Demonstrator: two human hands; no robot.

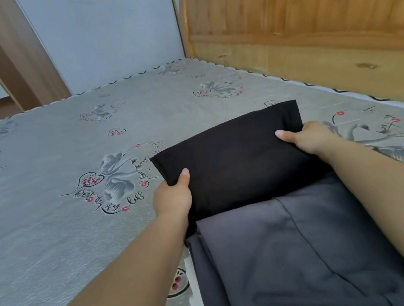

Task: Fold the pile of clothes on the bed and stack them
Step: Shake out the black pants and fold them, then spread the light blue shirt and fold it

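Both hands pinch the same folded black garment (235, 163): the left hand (173, 198) has its thumb on top at the near left edge, fingers curled underneath, and the right hand (306, 138) grips the right edge the same way. The black bundle sits on the bed (51, 179), its near end overlapping a dark grey garment (294, 252) that lies closer to the person. I'd judge this piece is folded and being placed or squared up. Next, it seems, comes letting go and turning to the grey one. A wooden headboard (319, 10) runs along the right.
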